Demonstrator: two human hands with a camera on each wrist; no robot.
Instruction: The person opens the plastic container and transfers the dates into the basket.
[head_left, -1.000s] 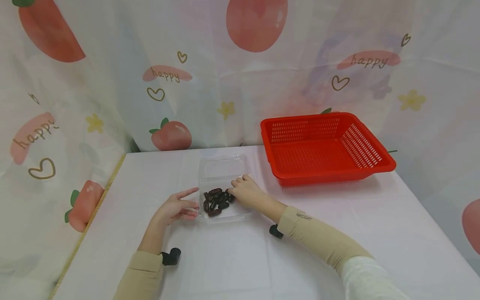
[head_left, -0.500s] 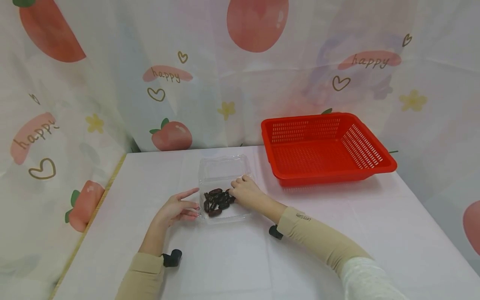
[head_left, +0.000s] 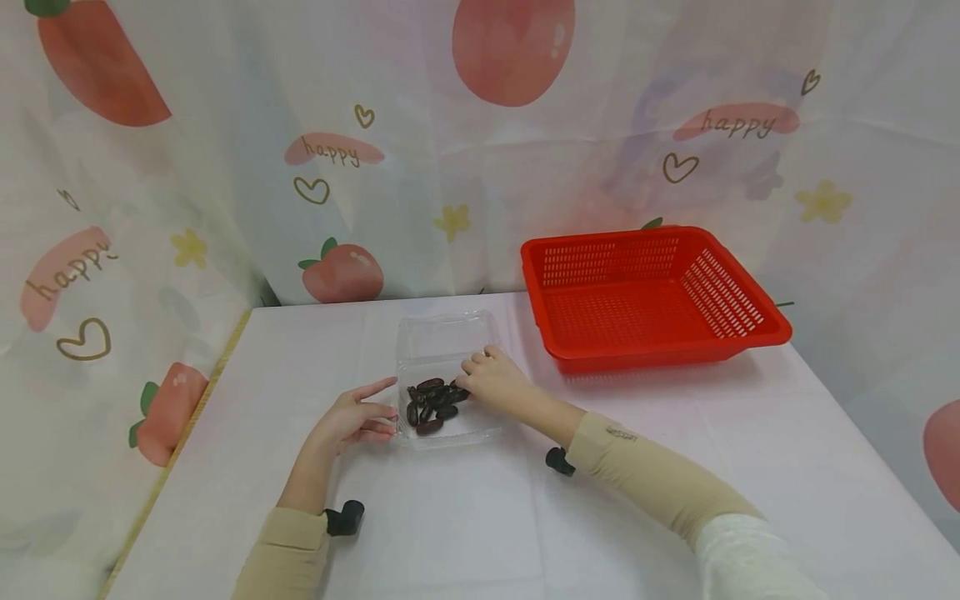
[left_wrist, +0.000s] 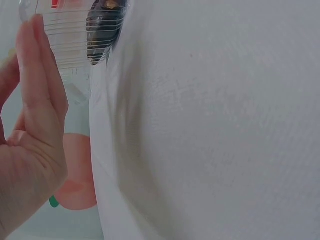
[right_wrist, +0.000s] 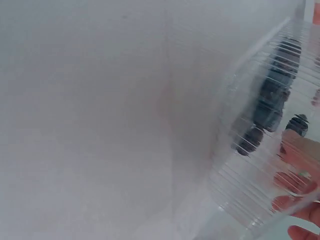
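A clear plastic clamshell box [head_left: 480,435] lies on the white tabletop with its lid folded back. Inside is a small heap of dark brown dates [head_left: 430,427]. My left hand [head_left: 352,421] is at the box's left side, fingers extended against its wall; the left wrist view shows the straight fingers [left_wrist: 37,75] beside the ribbed plastic. Reaching into the right part of the box, my right hand [head_left: 495,383] has its fingertips at the heap's right edge. Through the wall in the right wrist view, the thumb and fingers close on a date [right_wrist: 298,124], partly hidden.
A red slotted plastic basket [head_left: 615,333] stands at the back right of the table, close to the printed curtain [head_left: 420,167]. The table's wooden edge [head_left: 225,350] shows on the left.
My right forearm and wrist have shifted slightly to the right, while the fingertips stay at the dates. The left hand keeps its place at the box.
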